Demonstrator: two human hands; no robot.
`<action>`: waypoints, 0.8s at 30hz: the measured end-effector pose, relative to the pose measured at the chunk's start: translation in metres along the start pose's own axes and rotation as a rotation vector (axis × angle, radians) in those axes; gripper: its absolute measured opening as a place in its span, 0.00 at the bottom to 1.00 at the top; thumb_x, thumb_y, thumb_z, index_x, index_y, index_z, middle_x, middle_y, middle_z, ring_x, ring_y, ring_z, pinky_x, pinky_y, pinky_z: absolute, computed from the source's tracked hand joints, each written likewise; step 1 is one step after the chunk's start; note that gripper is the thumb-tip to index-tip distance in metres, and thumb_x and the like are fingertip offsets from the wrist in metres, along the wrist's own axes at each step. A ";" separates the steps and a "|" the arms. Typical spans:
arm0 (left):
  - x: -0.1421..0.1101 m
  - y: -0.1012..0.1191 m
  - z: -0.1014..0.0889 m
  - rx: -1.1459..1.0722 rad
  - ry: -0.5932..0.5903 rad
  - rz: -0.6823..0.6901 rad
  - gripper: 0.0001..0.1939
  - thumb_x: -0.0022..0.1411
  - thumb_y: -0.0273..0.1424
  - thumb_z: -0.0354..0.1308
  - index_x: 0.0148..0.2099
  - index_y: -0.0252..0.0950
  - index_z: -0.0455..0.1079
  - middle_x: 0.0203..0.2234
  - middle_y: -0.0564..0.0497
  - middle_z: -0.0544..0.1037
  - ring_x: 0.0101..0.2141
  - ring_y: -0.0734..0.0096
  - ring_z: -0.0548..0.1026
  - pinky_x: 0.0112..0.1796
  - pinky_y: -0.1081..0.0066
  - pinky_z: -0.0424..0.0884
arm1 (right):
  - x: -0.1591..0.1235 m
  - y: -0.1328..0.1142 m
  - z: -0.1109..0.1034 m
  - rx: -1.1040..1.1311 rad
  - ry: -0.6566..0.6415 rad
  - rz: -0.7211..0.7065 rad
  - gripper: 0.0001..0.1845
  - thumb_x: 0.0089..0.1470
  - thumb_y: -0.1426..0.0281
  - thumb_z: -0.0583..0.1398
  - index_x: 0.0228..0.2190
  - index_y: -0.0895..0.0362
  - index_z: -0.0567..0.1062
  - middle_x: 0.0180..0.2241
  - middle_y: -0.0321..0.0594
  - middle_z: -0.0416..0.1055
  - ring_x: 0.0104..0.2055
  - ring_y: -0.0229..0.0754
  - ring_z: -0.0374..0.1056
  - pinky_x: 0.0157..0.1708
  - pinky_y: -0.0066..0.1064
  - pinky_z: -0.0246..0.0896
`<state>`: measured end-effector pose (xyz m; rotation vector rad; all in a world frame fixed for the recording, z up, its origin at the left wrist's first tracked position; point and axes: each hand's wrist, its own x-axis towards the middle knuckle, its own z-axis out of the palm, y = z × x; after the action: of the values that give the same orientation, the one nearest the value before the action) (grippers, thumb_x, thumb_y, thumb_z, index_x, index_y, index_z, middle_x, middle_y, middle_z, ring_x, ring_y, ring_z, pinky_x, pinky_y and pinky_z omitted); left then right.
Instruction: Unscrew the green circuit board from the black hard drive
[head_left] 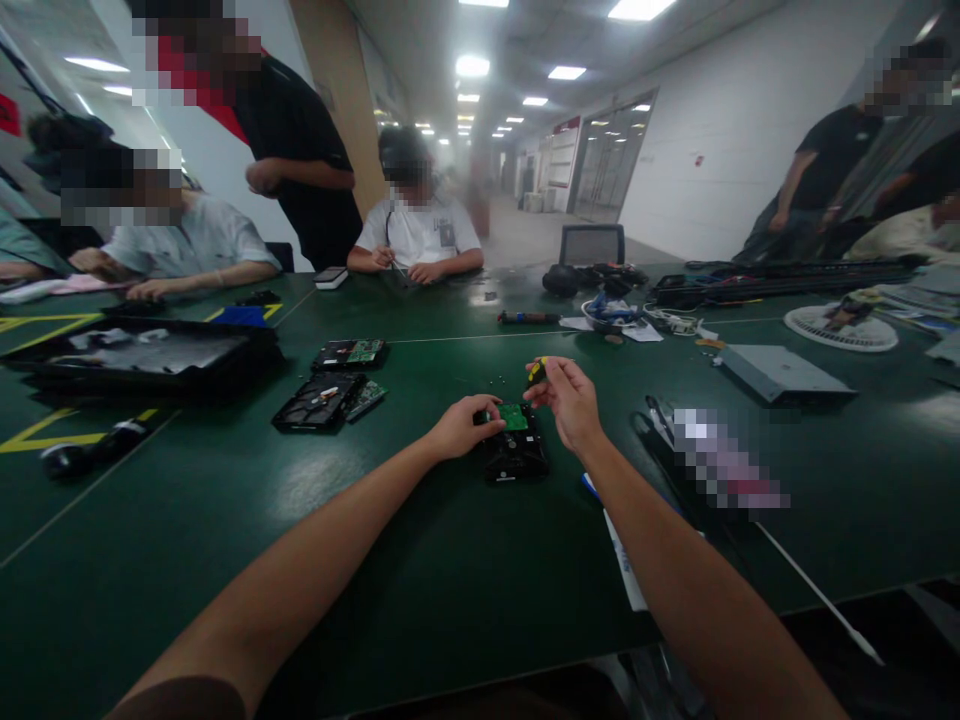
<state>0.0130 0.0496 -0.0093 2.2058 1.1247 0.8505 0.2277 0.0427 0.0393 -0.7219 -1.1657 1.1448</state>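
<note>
So the hard drive (516, 455) sits flat on the green table (420, 570), right between the two hands, green board facing up. The left hand (466, 427) is partly curled, fingertips at the drive's far left corner; can't tell whether it's actually pinching it or just resting there. The right hand (571, 405) has its fingers closed around a yellow-and-black screwdriver (537, 373), just above the drive's far right corner. The screwdriver's tip is too small and dark to make out.

Pretty busy table, tbh. A few tiny bits (496, 381) lie just beyond the drive, maybe screws, too small to say. Off to the left there's another drive (349, 353), a black casing (319, 402) with small pieces on top, and a loose circuit board (367, 399) right beside it. Further left is a big black tray (251, 352), contents blurry.

On the right, a grey metal box (784, 373) and a white round grille (840, 328) sit well apart from the drive. Closer in, the right forearm covers part of a blue-and-white item (624, 565), and pixelation hides most of a flat object (720, 458). Across the table, a person in a white shirt (420, 235) has both hands on something thin, hard to make out.
</note>
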 end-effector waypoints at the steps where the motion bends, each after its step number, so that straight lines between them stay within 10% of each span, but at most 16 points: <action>1: 0.000 0.000 0.000 -0.001 0.001 -0.001 0.06 0.64 0.36 0.62 0.39 0.39 0.74 0.55 0.46 0.76 0.54 0.57 0.73 0.57 0.55 0.65 | 0.000 0.000 0.000 0.011 -0.003 0.007 0.19 0.56 0.52 0.64 0.41 0.52 0.75 0.40 0.36 0.76 0.26 0.34 0.73 0.22 0.26 0.65; 8: -0.001 -0.001 -0.001 -0.014 0.001 0.009 0.07 0.64 0.36 0.62 0.39 0.39 0.73 0.54 0.46 0.76 0.53 0.57 0.74 0.57 0.55 0.65 | 0.001 0.000 -0.002 -0.047 0.001 -0.023 0.17 0.56 0.55 0.65 0.42 0.52 0.77 0.24 0.30 0.70 0.21 0.32 0.66 0.18 0.23 0.57; 17: -0.001 -0.001 -0.001 0.012 -0.008 -0.032 0.07 0.63 0.38 0.62 0.40 0.40 0.74 0.55 0.47 0.76 0.53 0.56 0.73 0.56 0.55 0.66 | -0.002 -0.002 0.003 0.031 -0.016 0.017 0.19 0.54 0.52 0.66 0.39 0.52 0.71 0.40 0.37 0.78 0.25 0.35 0.74 0.21 0.26 0.65; 24: -0.002 -0.003 0.000 -0.006 0.005 -0.022 0.08 0.62 0.35 0.63 0.43 0.40 0.74 0.55 0.47 0.76 0.53 0.57 0.74 0.56 0.55 0.66 | -0.002 -0.001 0.002 -0.040 -0.021 0.004 0.19 0.56 0.54 0.65 0.43 0.52 0.77 0.23 0.30 0.71 0.21 0.34 0.68 0.18 0.24 0.57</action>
<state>0.0107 0.0498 -0.0123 2.1836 1.1455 0.8493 0.2263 0.0407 0.0400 -0.7453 -1.2082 1.1376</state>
